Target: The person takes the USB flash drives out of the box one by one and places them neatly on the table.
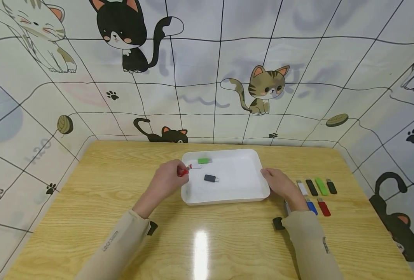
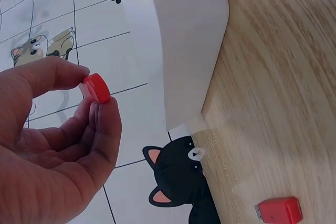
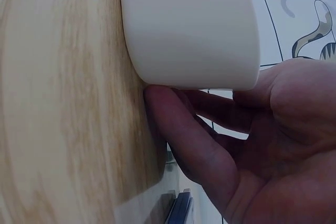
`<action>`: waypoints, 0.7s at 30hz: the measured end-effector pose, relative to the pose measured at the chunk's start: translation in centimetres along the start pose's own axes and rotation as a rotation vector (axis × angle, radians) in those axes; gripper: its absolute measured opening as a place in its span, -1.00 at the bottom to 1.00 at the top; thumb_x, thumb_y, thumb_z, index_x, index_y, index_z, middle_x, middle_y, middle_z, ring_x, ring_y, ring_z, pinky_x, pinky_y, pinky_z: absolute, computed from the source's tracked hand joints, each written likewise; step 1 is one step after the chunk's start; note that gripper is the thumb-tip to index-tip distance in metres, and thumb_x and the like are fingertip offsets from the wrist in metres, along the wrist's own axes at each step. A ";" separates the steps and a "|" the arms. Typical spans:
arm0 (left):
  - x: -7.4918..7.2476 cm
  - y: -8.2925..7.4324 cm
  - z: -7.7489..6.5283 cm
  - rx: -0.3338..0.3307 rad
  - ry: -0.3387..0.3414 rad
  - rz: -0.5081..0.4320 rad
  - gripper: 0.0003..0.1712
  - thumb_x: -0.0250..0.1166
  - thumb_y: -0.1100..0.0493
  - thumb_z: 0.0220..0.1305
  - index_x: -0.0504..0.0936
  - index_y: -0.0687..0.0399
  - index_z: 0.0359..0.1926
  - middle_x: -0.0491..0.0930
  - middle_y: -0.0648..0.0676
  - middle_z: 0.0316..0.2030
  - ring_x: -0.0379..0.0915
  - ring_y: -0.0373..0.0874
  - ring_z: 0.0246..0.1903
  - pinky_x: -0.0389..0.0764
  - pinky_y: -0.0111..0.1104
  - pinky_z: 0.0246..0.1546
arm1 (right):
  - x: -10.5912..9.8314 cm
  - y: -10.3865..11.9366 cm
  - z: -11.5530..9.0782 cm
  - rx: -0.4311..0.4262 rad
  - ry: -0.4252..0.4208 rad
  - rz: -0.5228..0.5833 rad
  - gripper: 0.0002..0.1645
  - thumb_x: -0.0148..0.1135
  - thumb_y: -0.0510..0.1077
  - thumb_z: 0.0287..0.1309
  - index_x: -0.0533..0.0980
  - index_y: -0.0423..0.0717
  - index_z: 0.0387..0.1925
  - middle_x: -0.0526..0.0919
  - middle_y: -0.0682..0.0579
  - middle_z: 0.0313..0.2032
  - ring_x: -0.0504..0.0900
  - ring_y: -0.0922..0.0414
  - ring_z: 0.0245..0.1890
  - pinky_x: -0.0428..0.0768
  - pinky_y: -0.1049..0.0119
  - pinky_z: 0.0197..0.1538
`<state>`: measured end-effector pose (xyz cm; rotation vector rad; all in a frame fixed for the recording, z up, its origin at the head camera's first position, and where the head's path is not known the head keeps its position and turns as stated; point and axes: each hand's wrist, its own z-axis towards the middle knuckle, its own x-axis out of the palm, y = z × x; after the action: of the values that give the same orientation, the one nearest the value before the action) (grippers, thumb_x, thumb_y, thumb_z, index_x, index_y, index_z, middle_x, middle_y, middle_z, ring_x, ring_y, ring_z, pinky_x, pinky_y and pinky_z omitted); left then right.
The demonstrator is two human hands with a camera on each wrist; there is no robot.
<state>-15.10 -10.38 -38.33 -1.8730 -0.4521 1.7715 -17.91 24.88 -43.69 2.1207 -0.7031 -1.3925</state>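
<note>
My left hand (image 1: 168, 177) pinches a small red USB stick (image 2: 96, 88) between thumb and fingertips, at the left rim of a white tray (image 1: 238, 175). Inside the tray lie a green USB stick (image 1: 204, 160), a white one with red at its end (image 1: 195, 166) and a black one (image 1: 211, 178). On the tray's right side, my right hand (image 1: 280, 182) grips the edge, thumb at the rim and a fingertip low against the outer wall (image 3: 189, 40). Another red USB stick (image 2: 281, 211) rests on the table in the left wrist view.
Right of the tray, USB sticks lie in two rows on the wooden table (image 1: 123, 167): white (image 1: 302, 188), black (image 1: 311, 187), green (image 1: 321, 186) and black (image 1: 331, 186) behind, blue (image 1: 311, 207) and red (image 1: 324, 207) in front. My right wrist partly covers another. Cat-patterned walls (image 1: 200, 97) enclose the table.
</note>
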 end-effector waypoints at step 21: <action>-1.8 4.1 -1.3 -0.067 -0.067 -0.061 -0.78 0.27 0.18 0.13 0.62 0.19 -0.20 0.59 0.03 -0.40 0.46 -0.16 -0.44 0.50 -0.35 -0.46 | 0.1 0.0 -0.1 -0.041 -0.019 -0.020 -0.26 -0.36 0.07 0.51 0.19 -0.48 0.36 0.33 -0.40 0.26 0.26 -0.27 0.29 0.21 -0.16 0.30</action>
<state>-14.41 -14.92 -39.18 -1.8289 -0.5942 1.8039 -17.75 24.84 -43.69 2.0912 -0.6565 -1.4273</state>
